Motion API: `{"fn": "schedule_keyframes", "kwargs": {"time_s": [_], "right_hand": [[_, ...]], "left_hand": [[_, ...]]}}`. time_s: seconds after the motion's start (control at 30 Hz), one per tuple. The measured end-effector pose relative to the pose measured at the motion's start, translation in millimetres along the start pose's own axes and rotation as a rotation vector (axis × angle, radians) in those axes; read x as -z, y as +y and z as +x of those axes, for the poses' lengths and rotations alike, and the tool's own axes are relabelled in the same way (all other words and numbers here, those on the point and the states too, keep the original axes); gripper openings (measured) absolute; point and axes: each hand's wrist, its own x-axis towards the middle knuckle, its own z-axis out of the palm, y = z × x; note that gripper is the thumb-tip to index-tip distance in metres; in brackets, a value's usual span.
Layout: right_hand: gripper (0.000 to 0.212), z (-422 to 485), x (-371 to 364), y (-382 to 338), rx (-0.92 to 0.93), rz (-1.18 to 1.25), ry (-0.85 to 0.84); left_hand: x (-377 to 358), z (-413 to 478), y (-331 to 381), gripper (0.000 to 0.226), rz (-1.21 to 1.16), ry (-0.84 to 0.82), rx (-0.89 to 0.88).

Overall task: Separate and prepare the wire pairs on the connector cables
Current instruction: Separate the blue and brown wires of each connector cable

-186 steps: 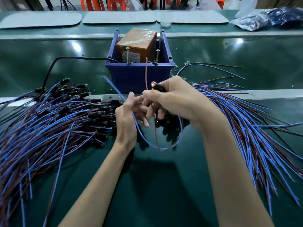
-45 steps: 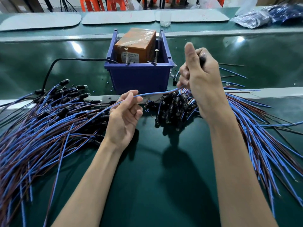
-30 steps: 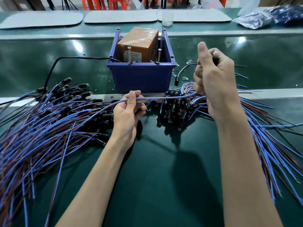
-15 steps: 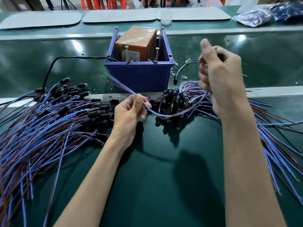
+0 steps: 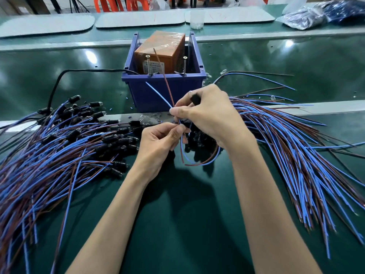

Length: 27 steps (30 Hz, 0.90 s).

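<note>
At the middle of the green work surface (image 5: 187,224), just in front of a blue bin (image 5: 189,86), one connector cable (image 5: 197,164) is held clear of the table by both hands. Its black connector (image 5: 195,98) is gripped in the curled fingers of the right hand (image 5: 211,117), whose thumb and forefinger also pinch the wires. The left hand (image 5: 158,143), just below and touching the right, is closed on the same wires between thumb and forefinger. Above the pinch, the blue wire (image 5: 156,91) and brown wire (image 5: 165,74) are spread apart, ends toward the bin; below, both hang in a loop. A left pile (image 5: 59,145) and a right pile (image 5: 286,145) of similar cables are spread on either side. A brown box (image 5: 162,44) is seated in the bin.
</note>
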Motion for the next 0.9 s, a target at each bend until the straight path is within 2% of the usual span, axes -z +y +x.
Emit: {"fn": "schedule_keyframes", "kwargs": {"time_s": [0.2,0.33,0.43,0.67,0.9], "right_hand": [[0.017,2.6,5.7,3.1,0.002,-0.011,-0.002],[0.024,2.7,6.3,1.3,0.053,0.050,0.023],[0.024,2.3,5.4,-0.5,0.054,0.032,0.065],[0.022,2.8,9.5,-4.5,-0.041,0.100,0.145],[0.023,6.0,12.3,0.7,-0.102,0.006,0.146]], "left_hand": [[-2.3,-0.6,1.3,0.011,0.000,0.033,-0.031],[-0.4,0.6,1.5,0.022,-0.017,0.081,-0.028],[-1.2,0.0,3.0,0.018,-0.033,0.121,-0.021],[0.0,4.6,5.0,0.011,-0.094,0.219,-0.014],[-1.7,6.4,3.7,0.017,-0.084,0.273,0.045]]}}
